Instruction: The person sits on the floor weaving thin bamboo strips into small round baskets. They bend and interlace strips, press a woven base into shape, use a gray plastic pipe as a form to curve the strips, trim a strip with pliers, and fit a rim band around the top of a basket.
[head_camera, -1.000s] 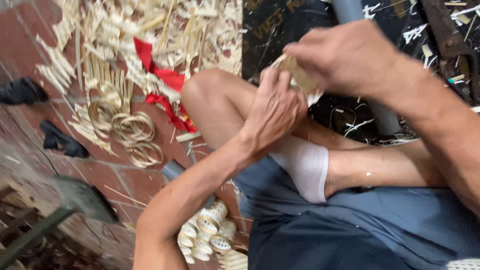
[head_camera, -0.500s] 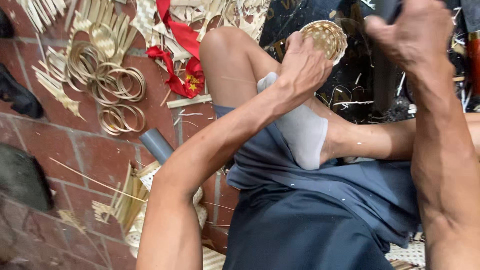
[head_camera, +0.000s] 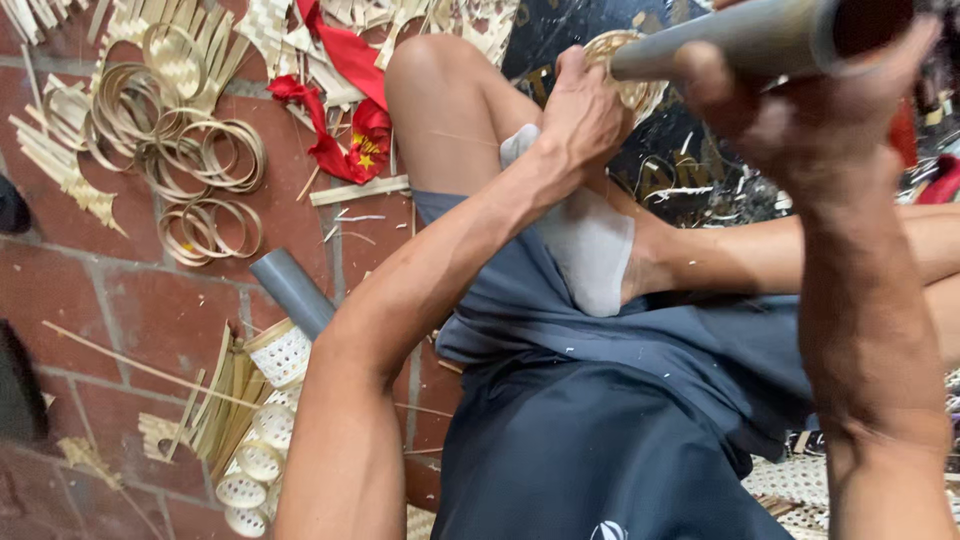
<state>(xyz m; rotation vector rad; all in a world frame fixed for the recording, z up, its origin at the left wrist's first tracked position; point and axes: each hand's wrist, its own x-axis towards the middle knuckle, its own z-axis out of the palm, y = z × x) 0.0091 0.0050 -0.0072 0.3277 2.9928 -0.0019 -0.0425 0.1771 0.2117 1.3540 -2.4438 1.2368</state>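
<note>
My left hand (head_camera: 580, 118) grips a small round woven bamboo basket (head_camera: 630, 75) above my bent knee. My right hand (head_camera: 790, 110) is raised at the upper right, closed around a grey plastic pipe (head_camera: 740, 38) whose near end points at the basket. The pipe's tip meets or lies just over the basket rim; I cannot tell whether they touch. My legs are crossed, with a white sock (head_camera: 590, 240) on the foot below my left hand.
Bamboo rings (head_camera: 190, 150) and woven strips lie on the brick floor at upper left, beside a red cloth (head_camera: 345, 110). A second grey pipe (head_camera: 292, 290) and a stack of small woven baskets (head_camera: 265, 420) sit at lower left. Dark patterned surface lies behind the basket.
My right hand, empty a moment ago, now holds the grey pipe up against the basket. My left hand has kept hold of the basket. The view has swung down and left.
</note>
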